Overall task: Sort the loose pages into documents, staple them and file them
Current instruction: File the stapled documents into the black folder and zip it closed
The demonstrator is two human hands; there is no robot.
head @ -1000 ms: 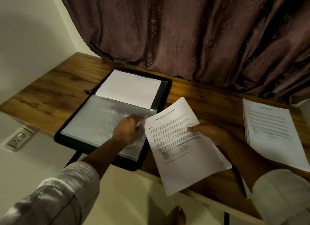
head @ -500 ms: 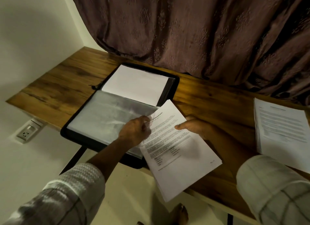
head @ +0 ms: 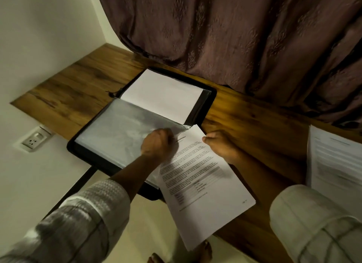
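Note:
A black folder [head: 84,153] lies open on the wooden desk [head: 78,98], a white sheet [head: 162,94] in its far half and a clear plastic sleeve [head: 121,129] on its near half. My left hand [head: 156,143] pinches the sleeve's right edge. My right hand [head: 221,145] holds a printed document [head: 201,188] by its right edge, its top left corner at the sleeve's opening under my left hand. The document's near end hangs over the desk's front edge.
A second stack of printed pages [head: 337,164] lies at the right of the desk. A brown curtain [head: 235,37] hangs behind. A wall socket [head: 35,140] sits below the desk at left. A bare foot [head: 203,253] shows on the floor.
My right hand has moved the document left and forward, so its top corner now meets the sleeve's edge at my left hand. The camera view shifted left.

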